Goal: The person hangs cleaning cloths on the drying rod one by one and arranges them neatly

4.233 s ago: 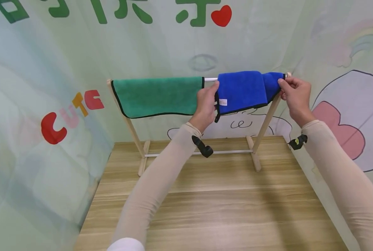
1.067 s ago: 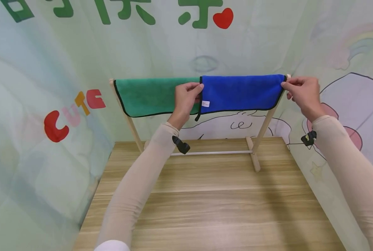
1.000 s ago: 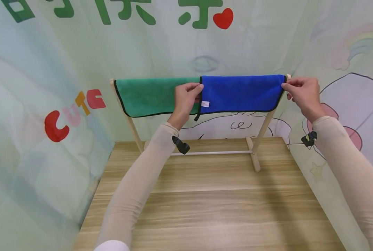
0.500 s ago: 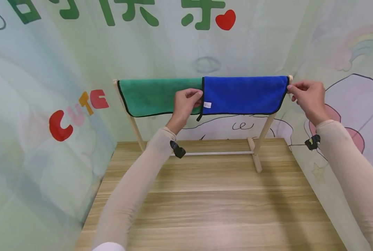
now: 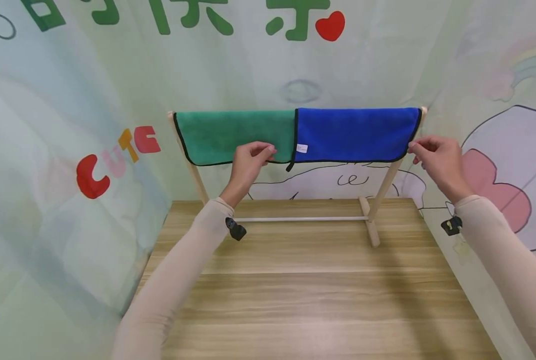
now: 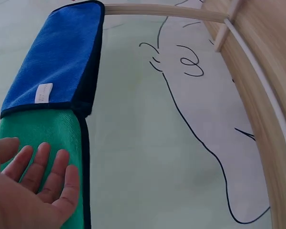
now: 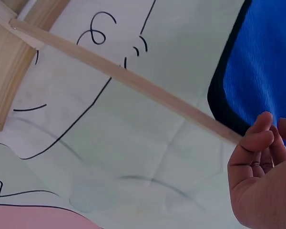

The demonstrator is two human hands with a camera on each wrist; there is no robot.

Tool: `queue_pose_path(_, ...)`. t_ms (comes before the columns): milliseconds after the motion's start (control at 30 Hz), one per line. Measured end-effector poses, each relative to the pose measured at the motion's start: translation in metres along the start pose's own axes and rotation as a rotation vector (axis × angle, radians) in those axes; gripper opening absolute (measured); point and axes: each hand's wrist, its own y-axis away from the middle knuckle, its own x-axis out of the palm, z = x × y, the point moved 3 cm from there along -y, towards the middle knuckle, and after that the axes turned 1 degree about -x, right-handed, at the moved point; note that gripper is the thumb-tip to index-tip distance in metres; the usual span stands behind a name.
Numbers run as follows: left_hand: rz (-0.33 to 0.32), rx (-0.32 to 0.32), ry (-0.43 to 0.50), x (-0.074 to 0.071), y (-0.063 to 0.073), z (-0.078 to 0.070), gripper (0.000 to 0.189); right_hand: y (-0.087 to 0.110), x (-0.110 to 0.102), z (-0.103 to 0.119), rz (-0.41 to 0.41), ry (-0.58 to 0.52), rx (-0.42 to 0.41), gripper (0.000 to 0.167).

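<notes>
Side by side over the top bar of a wooden rack (image 5: 389, 182) hang a green towel (image 5: 227, 131) and a blue towel (image 5: 358, 134), both black-edged. The blue one carries a white tag (image 5: 302, 148). My left hand (image 5: 248, 164) hovers before the green towel; the left wrist view has its fingers (image 6: 38, 167) loosely bent with nothing between them. At the blue towel's lower right edge is my right hand (image 5: 441, 160), fingers loosely curled. In the right wrist view a gap parts thumb and forefinger beside the blue cloth (image 7: 257, 62); whether a fingertip touches it is unclear.
The rack stands at the back of a wood-grain table (image 5: 304, 300), with a white lower rod (image 5: 304, 218) between its feet. A printed curtain (image 5: 249, 65) surrounds the table at the back and sides. Dark wrist cameras sit on both sleeves.
Earlier both hands pinched the blue towel's edges and drew it out flat across the bar, its left edge meeting the green towel. Now the hands have let go, the left moving down and left, the right down.
</notes>
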Motion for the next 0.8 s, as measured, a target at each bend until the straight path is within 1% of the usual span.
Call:
queue_pose_path(133,0.005,0.015,-0.093,-0.008,0.011,0.010,0.028,0.014,0.012,-0.003,0.022,0.061,-0.044,0.041)
queue_pose_path(333,0.041,0.052,-0.228,-0.017,0.031,0.026,0.032,0.036,0.036,-0.008,0.081,0.124,-0.146,0.035)
queue_pose_path(433,0.066,0.058,-0.275,-0.021,0.041,0.035,0.034,0.046,0.048,-0.012,0.100,0.134,-0.213,0.030)
queue_pose_path(533,0.091,0.049,-0.292,-0.025,0.051,0.045,0.037,0.057,0.058,-0.018,0.104,0.145,-0.266,0.026)
queue_pose_path(567,0.098,0.047,-0.301,-0.027,0.054,0.048,0.038,0.061,0.061,-0.020,0.106,0.147,-0.270,0.025)
queue_pose_path(667,0.113,0.033,-0.323,-0.030,0.064,0.058,0.042,0.072,0.070,-0.029,0.122,0.147,-0.249,0.025)
queue_pose_path(800,0.109,0.015,-0.346,-0.036,0.079,0.071,0.043,0.084,0.082,-0.041,0.158,0.142,-0.211,0.029)
